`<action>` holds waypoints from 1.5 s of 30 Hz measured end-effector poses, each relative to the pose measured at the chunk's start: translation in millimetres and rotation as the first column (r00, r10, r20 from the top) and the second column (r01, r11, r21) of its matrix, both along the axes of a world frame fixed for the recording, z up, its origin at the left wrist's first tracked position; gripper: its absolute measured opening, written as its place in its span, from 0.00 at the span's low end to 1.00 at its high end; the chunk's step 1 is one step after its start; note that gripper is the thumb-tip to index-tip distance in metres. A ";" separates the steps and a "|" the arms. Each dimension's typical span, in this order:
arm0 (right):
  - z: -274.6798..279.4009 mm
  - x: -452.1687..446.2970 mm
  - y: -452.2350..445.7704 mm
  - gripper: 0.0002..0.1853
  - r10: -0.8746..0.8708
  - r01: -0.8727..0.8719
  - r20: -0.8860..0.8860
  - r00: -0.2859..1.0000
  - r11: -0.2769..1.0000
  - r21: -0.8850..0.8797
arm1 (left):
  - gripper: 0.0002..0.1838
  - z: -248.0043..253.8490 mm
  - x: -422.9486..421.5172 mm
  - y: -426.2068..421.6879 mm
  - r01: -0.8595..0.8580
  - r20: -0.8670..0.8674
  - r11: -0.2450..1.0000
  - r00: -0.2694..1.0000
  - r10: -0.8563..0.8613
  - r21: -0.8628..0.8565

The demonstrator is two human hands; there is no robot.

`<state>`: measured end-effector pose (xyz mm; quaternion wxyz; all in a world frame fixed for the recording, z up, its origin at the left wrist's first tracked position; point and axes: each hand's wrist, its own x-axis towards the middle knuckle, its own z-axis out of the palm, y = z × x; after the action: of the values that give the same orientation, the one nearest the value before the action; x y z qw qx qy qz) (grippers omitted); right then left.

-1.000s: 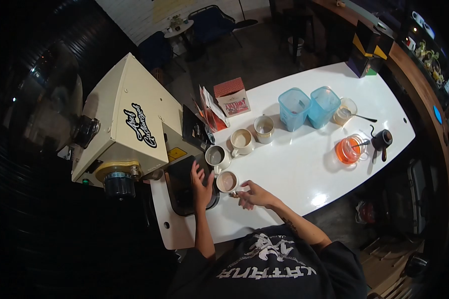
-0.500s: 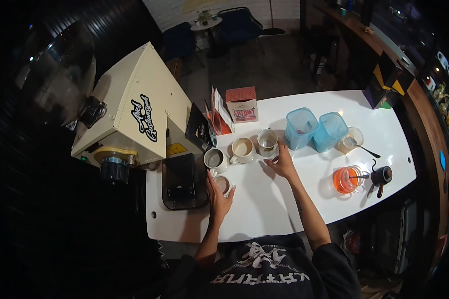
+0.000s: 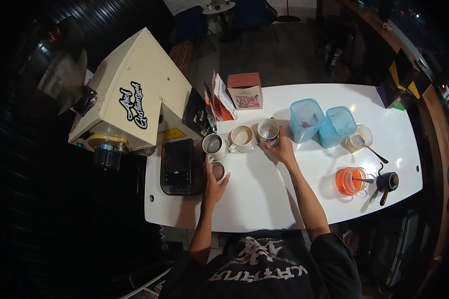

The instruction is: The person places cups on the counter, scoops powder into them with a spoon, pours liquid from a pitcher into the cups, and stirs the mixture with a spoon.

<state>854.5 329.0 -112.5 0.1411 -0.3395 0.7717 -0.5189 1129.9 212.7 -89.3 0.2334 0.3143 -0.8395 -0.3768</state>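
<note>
Four pale cups stand close together on the white table. My left hand (image 3: pixel 213 189) is wrapped round the nearest cup (image 3: pixel 218 171), with the thumb on its right side and the fingers on its left. Around the right-hand cup (image 3: pixel 268 129), my right hand (image 3: pixel 283 149) is closed from the right and the near side. Between them sit a cream cup (image 3: pixel 242 137) and a cup with a grey inside (image 3: pixel 212 143), neither in my grasp. The insides of the cups show, but any contents are unclear.
At left stands a cream grinder (image 3: pixel 134 94) beside a black scale (image 3: pixel 177 164). Behind the cups are bags (image 3: pixel 223 102) and a red-topped box (image 3: pixel 245 92). Rightward are blue containers (image 3: pixel 304 122), a glass jar with a spoon (image 3: pixel 355 142), a jug of red liquid (image 3: pixel 348 180) and a small black pot (image 3: pixel 387 182).
My right hand has gone from spread fingers beside the right-hand cup to a grip on it. My left hand stays round the nearest cup. The camera view has shifted slightly.
</note>
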 end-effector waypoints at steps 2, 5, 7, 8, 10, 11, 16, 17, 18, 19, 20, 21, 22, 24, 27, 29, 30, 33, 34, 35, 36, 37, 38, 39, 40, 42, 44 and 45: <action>8.4 6.6 5.1 0.41 -0.012 0.012 -0.003 1.000 0.998 0.057 | 0.55 -0.8 0.7 -1.4 0.011 0.001 1.000 1.000 -0.011 0.002; 12.9 16.5 15.8 0.40 -0.058 0.062 -0.051 0.997 0.995 0.081 | 0.55 0.4 -0.8 -3.5 0.012 -0.012 1.000 1.000 -0.011 0.024; 10.6 26.9 27.8 0.40 -0.059 0.059 -0.075 0.995 0.998 -0.003 | 0.55 0.5 0.3 -3.5 0.008 -0.007 1.000 1.000 -0.008 0.026; 9.3 32.3 35.9 0.40 -0.060 0.060 -0.069 0.996 0.998 0.004 | 0.55 -0.4 1.2 -3.9 0.009 0.000 0.999 1.000 -0.009 0.032; 14.8 43.4 54.1 0.39 -0.001 0.000 -0.029 1.000 0.999 -0.046 | 0.55 -2.8 1.0 -6.8 0.020 0.001 0.999 1.000 -0.020 0.034; 15.5 48.8 62.8 0.39 0.002 -0.003 -0.024 1.000 0.999 -0.036 | 0.55 -4.3 1.1 -8.0 0.017 0.006 0.999 1.000 -0.018 0.043; 19.7 80.8 106.6 0.39 0.064 -0.062 0.160 0.985 0.998 -0.019 | 0.56 2.7 -2.3 -8.9 0.002 0.013 1.000 1.000 -0.002 -0.006; 18.7 85.5 113.8 0.39 0.062 -0.061 0.162 0.985 0.998 -0.012 | 0.56 2.7 -2.5 -9.1 -0.009 0.018 1.000 1.000 0.010 -0.024; 17.3 91.2 120.2 0.37 0.062 -0.058 0.143 0.988 0.998 -0.031 | 0.58 2.4 -2.5 -9.7 -0.038 0.007 0.999 0.999 0.038 0.005; 16.1 96.4 124.9 0.36 0.061 -0.055 0.124 0.990 0.997 -0.053 | 0.58 2.4 -1.7 -9.4 -0.039 0.011 0.999 0.999 0.039 0.007; 15.2 99.1 128.8 0.38 0.055 -0.057 -0.043 0.998 0.997 -0.061 | 0.59 3.8 -1.2 -10.6 -0.065 0.051 0.998 0.997 0.065 -0.002; 17.6 103.0 131.6 0.38 0.051 -0.054 -0.039 0.998 0.996 -0.064 | 0.60 8.2 -1.3 -11.0 -0.090 0.090 0.996 0.992 0.091 -0.013; 21.8 106.3 134.4 0.38 0.059 -0.059 -0.002 0.998 0.998 -0.036 | 0.60 12.0 -1.1 -10.7 -0.084 0.093 0.996 0.992 0.085 -0.018; 22.6 109.9 137.4 0.39 0.056 -0.055 0.036 0.998 0.998 -0.010 | 0.61 19.2 -1.5 -6.2 -0.111 0.158 0.994 0.982 0.108 0.010; 22.4 113.6 136.6 0.40 0.035 -0.037 0.085 0.996 0.999 0.019 | 0.60 33.1 -2.0 5.7 -0.104 0.147 0.963 0.979 0.144 -0.250; 32.0 111.6 135.7 0.42 0.074 -0.094 0.234 0.969 0.993 0.077 | 0.59 50.1 -5.4 22.0 -0.099 0.121 0.957 0.983 0.136 -0.275; 33.4 111.7 134.7 0.42 0.056 -0.077 0.240 0.969 0.994 0.080 | 0.58 54.2 -8.1 30.2 -0.110 0.088 0.949 0.986 0.142 -0.297; 33.3 114.8 136.1 0.42 0.040 -0.053 0.250 0.967 0.998 0.046 | 0.56 49.6 -16.1 53.7 0.094 -0.123 0.992 0.987 -0.104 -0.087; 31.4 115.0 136.0 0.42 0.045 -0.056 0.246 0.968 0.998 0.036 | 0.54 43.9 -17.4 61.3 0.172 -0.100 0.985 0.980 -0.173 -0.015; 30.9 114.4 135.7 0.43 0.056 -0.064 0.239 0.969 0.998 0.024 | 0.54 37.1 -21.1 70.1 0.177 -0.101 0.984 0.979 -0.178 -0.019; 32.9 113.6 136.7 0.43 0.057 -0.063 0.235 0.970 0.998 0.018 | 0.54 30.3 -26.1 79.6 0.293 -0.154 0.950 0.949 -0.276 0.104; 35.7 112.9 138.5 0.43 0.074 -0.080 0.210 0.975 0.997 0.020 | 0.54 29.0 -33.5 87.5 0.405 -0.219 0.889 0.907 -0.361 0.213; 37.3 112.5 140.3 0.42 0.092 -0.097 0.184 0.979 0.995 0.022 | 0.54 30.1 -39.6 93.8 0.405 -0.223 0.892 0.906 -0.361 0.201; 33.2 113.2 142.1 0.42 0.096 -0.100 0.176 0.980 0.995 0.014 | 0.55 36.3 -45.9 101.3 0.441 -0.191 0.872 0.894 -0.406 0.211; 26.1 114.7 144.6 0.42 0.091 -0.096 0.228 0.969 0.995 0.011 | 0.56 39.7 -50.3 107.3 0.475 -0.159 0.851 0.879 -0.449 0.225; 23.6 115.0 151.5 0.42 0.091 -0.100 0.256 0.962 0.995 0.024 | 0.57 28.4 -55.3 112.9 0.466 -0.164 0.845 0.885 -0.437 0.261; 31.0 113.0 157.4 0.43 0.053 -0.065 0.239 0.969 0.997 0.044 | 0.55 13.8 -60.5 115.6 0.442 -0.186 0.864 0.895 -0.406 0.239; 34.9 113.1 160.2 0.43 0.010 -0.025 0.234 0.972 0.998 0.061 | 0.55 11.8 -62.8 116.0 0.446 -0.192 0.863 0.893 -0.408 0.238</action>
<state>967.6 489.1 -77.7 0.2461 -0.2784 0.7629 -0.5290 1067.1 328.7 -77.4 0.1546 0.1234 -0.8097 -0.5526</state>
